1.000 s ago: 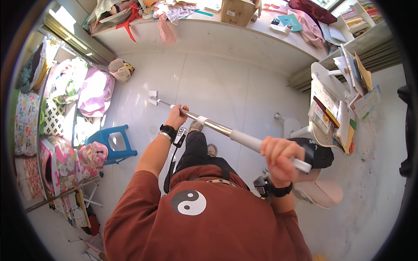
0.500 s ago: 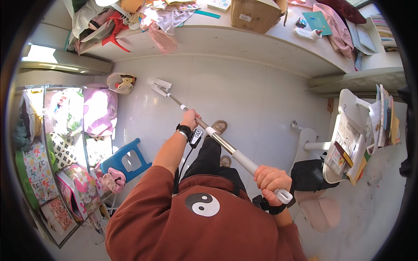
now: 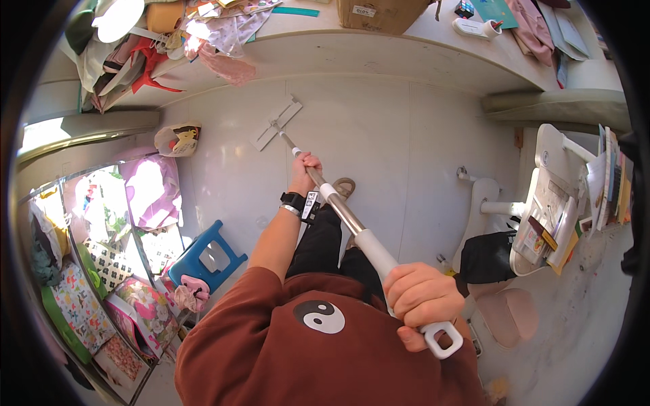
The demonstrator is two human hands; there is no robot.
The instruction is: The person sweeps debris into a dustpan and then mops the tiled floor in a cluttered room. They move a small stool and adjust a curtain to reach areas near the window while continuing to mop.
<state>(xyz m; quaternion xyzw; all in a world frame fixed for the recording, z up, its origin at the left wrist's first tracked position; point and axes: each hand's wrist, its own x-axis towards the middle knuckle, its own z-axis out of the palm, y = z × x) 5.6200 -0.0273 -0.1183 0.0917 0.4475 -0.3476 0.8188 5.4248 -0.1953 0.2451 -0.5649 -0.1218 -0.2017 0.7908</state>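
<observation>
My left hand (image 3: 305, 170) is wrapped round the upper metal part of a long telescopic mop pole (image 3: 349, 216). My right hand (image 3: 423, 301) grips its pale grey handle, just above the looped end. At the far end the flat white mop head (image 3: 267, 135) lies slanted on the white floor (image 3: 365, 115), short of the wall under the long counter; whether a pad is under it I cannot tell. My sandaled foot (image 3: 344, 186) is beside the pole.
A cluttered counter (image 3: 318, 47) with cardboard box (image 3: 379, 13) spans the back. Left: bag (image 3: 177, 139), rack of fabric bags (image 3: 112, 264), blue stool (image 3: 203, 260). Right: white child's desk (image 3: 545, 183) with books, black bag (image 3: 486, 257), pink seat (image 3: 504, 314).
The mop head has moved right and slightly farther forward, turning to a different slant. The handle end and my right hand have come lower and nearer my body. The view has shifted.
</observation>
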